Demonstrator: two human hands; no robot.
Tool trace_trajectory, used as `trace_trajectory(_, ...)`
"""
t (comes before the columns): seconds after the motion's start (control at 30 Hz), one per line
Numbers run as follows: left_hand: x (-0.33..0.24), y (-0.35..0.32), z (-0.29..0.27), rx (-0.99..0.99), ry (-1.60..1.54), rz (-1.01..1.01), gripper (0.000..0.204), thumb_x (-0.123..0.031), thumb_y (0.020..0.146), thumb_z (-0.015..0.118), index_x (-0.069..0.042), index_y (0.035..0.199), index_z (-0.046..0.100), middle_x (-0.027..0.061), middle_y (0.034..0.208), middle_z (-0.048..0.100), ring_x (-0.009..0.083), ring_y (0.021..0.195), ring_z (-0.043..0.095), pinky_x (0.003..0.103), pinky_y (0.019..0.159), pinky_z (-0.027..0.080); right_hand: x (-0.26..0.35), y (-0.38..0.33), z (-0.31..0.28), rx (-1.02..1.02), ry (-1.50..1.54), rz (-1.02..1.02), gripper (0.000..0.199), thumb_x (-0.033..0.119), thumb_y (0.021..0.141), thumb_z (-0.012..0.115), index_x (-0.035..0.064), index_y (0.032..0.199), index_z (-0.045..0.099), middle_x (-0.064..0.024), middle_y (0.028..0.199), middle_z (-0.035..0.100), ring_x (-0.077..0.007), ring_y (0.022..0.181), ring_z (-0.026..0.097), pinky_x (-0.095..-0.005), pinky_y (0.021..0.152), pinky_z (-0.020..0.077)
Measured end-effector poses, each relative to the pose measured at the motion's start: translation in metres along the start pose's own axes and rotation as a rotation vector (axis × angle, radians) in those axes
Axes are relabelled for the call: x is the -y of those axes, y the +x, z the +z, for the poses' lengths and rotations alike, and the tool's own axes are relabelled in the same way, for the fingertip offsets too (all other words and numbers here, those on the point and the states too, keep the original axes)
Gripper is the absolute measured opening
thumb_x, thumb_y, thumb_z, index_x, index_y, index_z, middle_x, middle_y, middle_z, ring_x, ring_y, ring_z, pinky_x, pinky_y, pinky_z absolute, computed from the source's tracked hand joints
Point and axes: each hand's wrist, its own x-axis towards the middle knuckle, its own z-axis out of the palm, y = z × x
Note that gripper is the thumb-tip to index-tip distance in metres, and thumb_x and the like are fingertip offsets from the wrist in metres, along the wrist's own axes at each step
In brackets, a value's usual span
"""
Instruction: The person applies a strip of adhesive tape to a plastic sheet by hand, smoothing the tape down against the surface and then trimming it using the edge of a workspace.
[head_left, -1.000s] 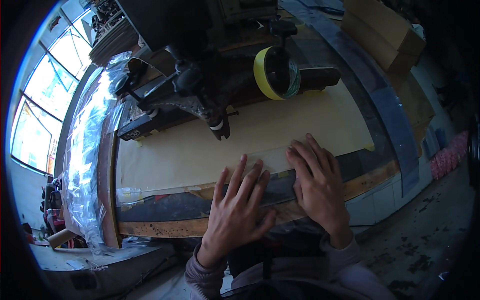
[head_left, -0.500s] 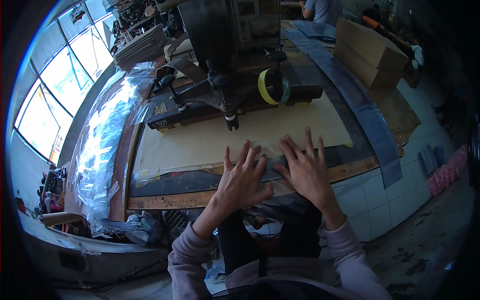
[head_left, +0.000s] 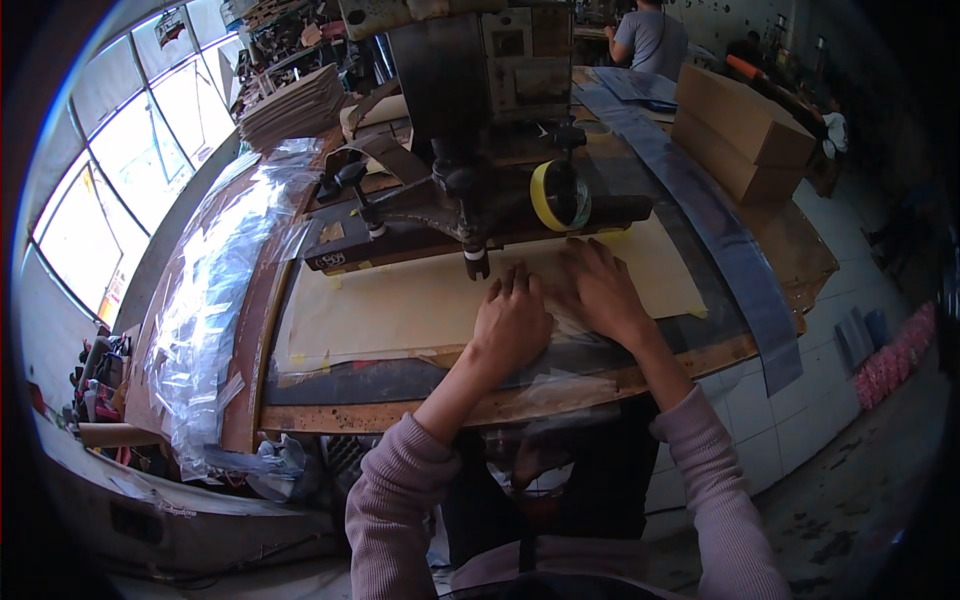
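Both hands flat, fingers spread: left hand [head_left: 512, 322] and right hand [head_left: 603, 290] press the clear plastic sheet [head_left: 560, 310] onto the tan pad [head_left: 400, 310] on the table [head_left: 500, 405], just below the machine head [head_left: 475, 255]. Keep palms even, fingertips clear of head, smooth wrinkles outward.
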Motion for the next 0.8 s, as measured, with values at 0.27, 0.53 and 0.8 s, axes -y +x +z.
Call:
trace_trajectory(0.27, 0.006, 0.001, 0.005, -0.045, -0.032, 0.002, 0.052, -0.015, 0.080, 0.055, 0.014, 0.119, 0.040, 0.0388, 0.126, 0.044, 0.0466, 0.119, 0.047, 0.047, 0.104, 0.038, -0.003, 0.013, -0.031, 0.326, 0.116, 0.089, 0.033, 0.029, 0.086, 0.063, 0.0010, 0.102, 0.068, -0.0139, 0.124, 0.058, -0.0287, 0.111, 0.057, -0.0377, 0.099, 0.0404)
trace_trajectory(0.53, 0.009, 0.007, 0.009, -0.109, 0.089, -0.025, 0.038, -0.008, 0.080, 0.055, 0.007, 0.114, 0.053, 0.0219, 0.115, 0.056, 0.0335, 0.107, 0.058, 0.042, 0.096, 0.045, -0.010, -0.002, -0.002, 0.146, -0.003, 0.026, 0.045, 0.035, 0.089, 0.058, 0.0037, 0.121, 0.057, -0.0109, 0.129, 0.055, -0.0286, 0.123, 0.047, -0.0452, 0.100, 0.0372)
trace_trajectory(0.8, 0.006, 0.001, 0.000, -0.063, 0.136, 0.090, 0.039, 0.000, 0.080, 0.051, 0.006, 0.118, 0.052, 0.0217, 0.123, 0.054, 0.0340, 0.112, 0.057, 0.040, 0.098, 0.045, -0.005, -0.003, 0.004, 0.082, -0.026, 0.009, 0.042, 0.028, 0.087, 0.059, 0.0009, 0.119, 0.057, -0.0091, 0.132, 0.052, -0.0295, 0.121, 0.044, -0.0464, 0.098, 0.0371)
